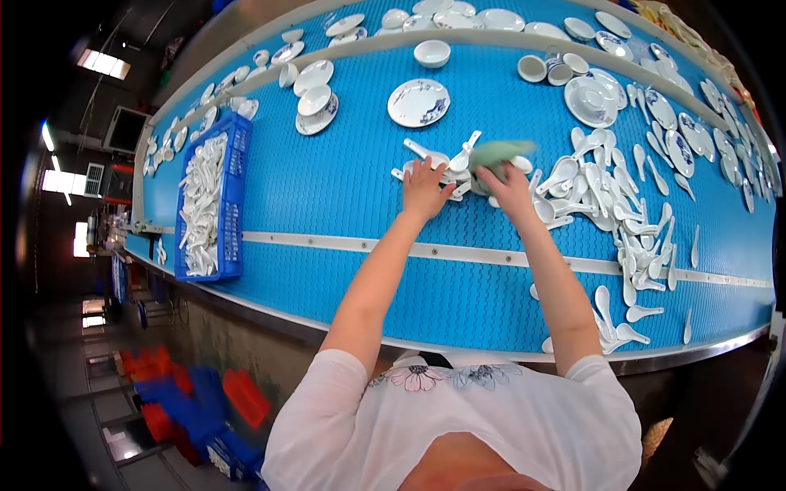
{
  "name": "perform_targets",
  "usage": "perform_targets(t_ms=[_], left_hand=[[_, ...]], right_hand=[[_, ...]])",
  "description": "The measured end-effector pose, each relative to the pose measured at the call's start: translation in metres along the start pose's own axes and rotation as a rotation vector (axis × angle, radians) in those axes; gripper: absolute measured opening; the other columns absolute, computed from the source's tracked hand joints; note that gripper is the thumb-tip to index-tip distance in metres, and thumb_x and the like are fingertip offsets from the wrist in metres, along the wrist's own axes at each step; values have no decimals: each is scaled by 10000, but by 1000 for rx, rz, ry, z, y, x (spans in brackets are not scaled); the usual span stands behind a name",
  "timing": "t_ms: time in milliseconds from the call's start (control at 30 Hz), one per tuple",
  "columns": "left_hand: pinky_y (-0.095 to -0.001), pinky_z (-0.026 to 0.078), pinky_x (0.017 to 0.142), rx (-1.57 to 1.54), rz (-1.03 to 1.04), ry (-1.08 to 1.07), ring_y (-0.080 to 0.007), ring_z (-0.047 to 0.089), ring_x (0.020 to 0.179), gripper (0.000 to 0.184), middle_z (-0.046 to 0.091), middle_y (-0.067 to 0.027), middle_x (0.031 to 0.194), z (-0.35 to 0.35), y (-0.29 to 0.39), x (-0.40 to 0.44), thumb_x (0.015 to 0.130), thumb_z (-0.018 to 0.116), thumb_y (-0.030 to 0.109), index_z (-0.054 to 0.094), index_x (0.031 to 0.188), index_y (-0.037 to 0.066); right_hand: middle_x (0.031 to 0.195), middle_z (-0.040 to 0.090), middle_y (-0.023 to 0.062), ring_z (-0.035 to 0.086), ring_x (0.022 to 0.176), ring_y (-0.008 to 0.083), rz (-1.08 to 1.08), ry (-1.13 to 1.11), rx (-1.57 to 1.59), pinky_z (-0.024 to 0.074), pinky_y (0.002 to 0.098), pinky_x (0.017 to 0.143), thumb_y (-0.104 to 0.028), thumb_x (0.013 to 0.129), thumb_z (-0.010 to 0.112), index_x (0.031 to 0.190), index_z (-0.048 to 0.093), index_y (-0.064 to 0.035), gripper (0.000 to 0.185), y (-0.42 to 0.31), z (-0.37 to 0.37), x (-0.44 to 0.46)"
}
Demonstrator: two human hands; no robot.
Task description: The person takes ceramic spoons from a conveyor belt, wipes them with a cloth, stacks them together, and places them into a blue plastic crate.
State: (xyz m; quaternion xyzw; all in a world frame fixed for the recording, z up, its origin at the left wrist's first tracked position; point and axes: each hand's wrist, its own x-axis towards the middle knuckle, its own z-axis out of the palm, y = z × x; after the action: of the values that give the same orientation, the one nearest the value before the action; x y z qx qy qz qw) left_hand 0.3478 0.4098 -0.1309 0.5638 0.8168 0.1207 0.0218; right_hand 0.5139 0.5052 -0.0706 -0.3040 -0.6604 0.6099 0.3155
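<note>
Reaching over the blue belt (327,188), we spread the open fingers of our left hand (423,192) across a small heap of white spoons (460,160), well in from the near edge. Our right hand (510,188) grips a blurred green cloth (495,152) beside that heap, while a larger spoon pile (604,186) reaches toward the same edge.

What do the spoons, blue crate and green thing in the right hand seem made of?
Spoons: probably glazed ceramic, white with glossy highlights. Blue crate: likely moulded plastic, smooth-looking, even-coloured, with perforated walls. Green thing: perhaps matte cloth, bunched in the right hand; blur leaves that open.
</note>
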Motion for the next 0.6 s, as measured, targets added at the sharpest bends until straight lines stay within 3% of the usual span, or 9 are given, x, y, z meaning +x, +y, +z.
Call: perform_targets(t_ms=[33, 100, 133, 200, 300, 333, 500, 567, 600], left_hand=[[-471, 217, 995, 64, 38, -17, -363, 245, 1238, 508, 300, -141, 1333, 2, -4, -5, 774, 551, 405, 443, 1210, 168], [-485, 189, 1001, 80, 5, -10, -357, 237, 1244, 469, 308, -104, 1337, 2, -10, -22, 774, 542, 389, 458, 1196, 204], [-492, 191, 998, 71, 30, -14, -357, 236, 1244, 458, 309, -101, 1336, -1, -15, -33, 771, 543, 366, 461, 1193, 206], [-513, 191, 988, 29, 40, -19, -339, 255, 1240, 428, 320, -89, 1332, -10, -24, -58, 754, 537, 291, 484, 1171, 213], [-517, 194, 984, 44, 96, -92, -307, 279, 1236, 412, 327, -72, 1331, -26, -54, -105, 740, 538, 262, 507, 1148, 216], [-519, 195, 980, 39, 90, -86, -279, 295, 1234, 401, 337, -50, 1329, -36, -61, -121, 721, 553, 232, 529, 1121, 216], [-513, 196, 982, 41, -2, -143, -276, 289, 1238, 376, 351, -28, 1323, -59, -92, -192, 722, 556, 183, 542, 1097, 215], [-506, 197, 983, 25, -47, -8, -280, 286, 1237, 356, 354, -33, 1321, -66, -93, -213, 727, 553, 179, 549, 1083, 197], [-476, 274, 945, 39, -63, 101, -299, 355, 1185, 333, 423, -62, 1260, -72, -88, -218, 718, 566, 159, 564, 1051, 162]], right_hand=[[911, 596, 72, 522, 954, 173, 16, -18, 3, 446, 313, 743, -292, 754, 627, 999, 569, -30, 363, 12, 12, 17], [957, 586, 64, 521, 947, 223, -83, -64, -954, 439, 355, 736, -315, 710, 648, 981, 582, -62, 377, 39, 40, 41], [957, 586, 64, 521, 947, 223, -79, -86, -944, 439, 355, 736, -315, 710, 648, 981, 582, -62, 377, 48, 50, 44], [1021, 565, 41, 500, 961, 255, -349, 131, -1188, 425, 391, 739, -326, 664, 661, 959, 587, -90, 385, 62, 67, 43], [1070, 544, 26, 484, 977, 239, -254, 64, -1137, 415, 390, 739, -285, 635, 679, 925, 587, -103, 354, 63, 75, 44], [1013, 562, 21, 504, 928, 232, -329, 81, -1150, 417, 394, 712, -243, 602, 698, 902, 584, -116, 345, 66, 75, 41], [867, 568, 12, 530, 839, 224, -301, -20, -1089, 430, 370, 669, -194, 579, 704, 852, 576, -132, 308, 59, 90, 1], [843, 565, 18, 526, 829, 234, -264, -63, -984, 436, 350, 668, -168, 570, 707, 843, 572, -131, 307, 58, 100, -25], [824, 563, 20, 519, 829, 245, -276, -82, -967, 439, 354, 655, -144, 555, 712, 844, 570, -127, 322, 56, 105, -41]])
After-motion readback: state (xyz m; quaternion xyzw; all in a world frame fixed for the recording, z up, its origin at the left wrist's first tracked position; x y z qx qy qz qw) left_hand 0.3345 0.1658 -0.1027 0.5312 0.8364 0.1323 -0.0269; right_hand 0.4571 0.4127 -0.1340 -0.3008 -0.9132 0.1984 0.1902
